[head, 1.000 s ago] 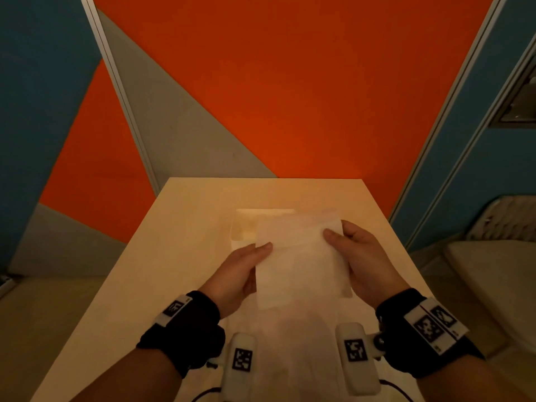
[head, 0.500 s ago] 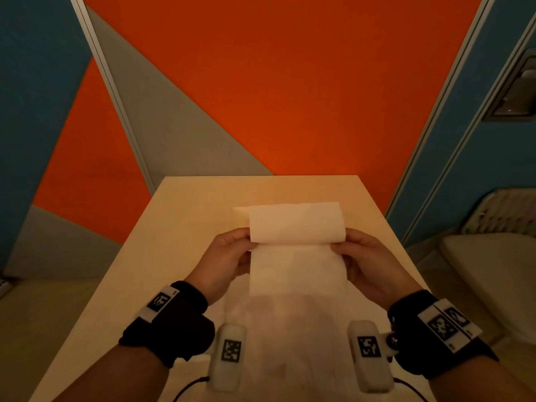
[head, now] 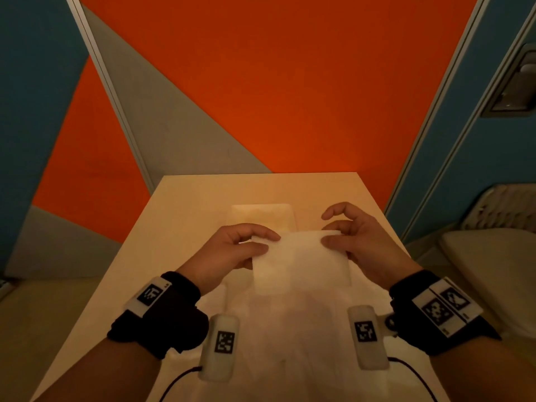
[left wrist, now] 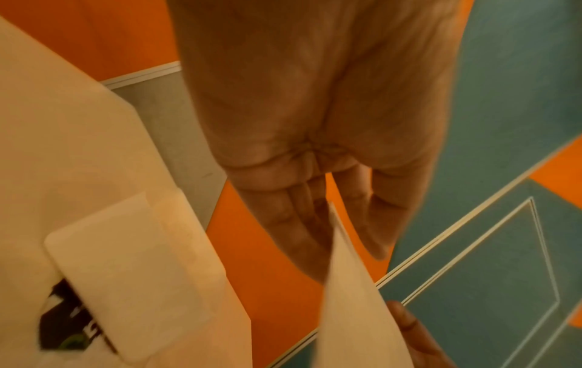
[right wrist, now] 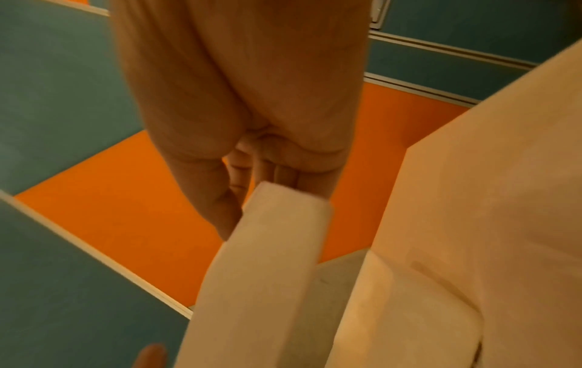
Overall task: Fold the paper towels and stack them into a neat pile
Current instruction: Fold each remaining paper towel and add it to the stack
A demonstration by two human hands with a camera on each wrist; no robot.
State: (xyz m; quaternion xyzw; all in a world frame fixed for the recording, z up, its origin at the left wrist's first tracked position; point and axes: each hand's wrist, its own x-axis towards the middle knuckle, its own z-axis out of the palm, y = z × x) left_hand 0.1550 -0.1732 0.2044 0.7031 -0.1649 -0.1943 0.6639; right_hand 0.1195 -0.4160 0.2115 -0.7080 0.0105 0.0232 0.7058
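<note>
I hold a white paper towel [head: 298, 262], folded over, a little above the pale table [head: 179, 256]. My left hand [head: 271, 243] pinches its upper left corner and my right hand [head: 326, 235] pinches its upper right corner. In the left wrist view my thumb and fingers close on the paper towel's [left wrist: 352, 311] edge. In the right wrist view the paper towel [right wrist: 267, 261] runs out from my pinching fingers. A folded towel pile [head: 262, 216] lies flat on the table just beyond my hands. Unfolded white towels [head: 290, 338] lie near the front edge between my wrists.
The table is narrow, with its far edge [head: 261, 175] against an orange and grey wall panel. A blue panel and a pale cushioned seat [head: 493, 271] stand to the right. The folded pile also shows in the left wrist view [left wrist: 126, 274].
The towel's top half has been rolled over toward me and brought down, so the sheet is now about half as long. Both hands have shifted to pinch its upper corners.
</note>
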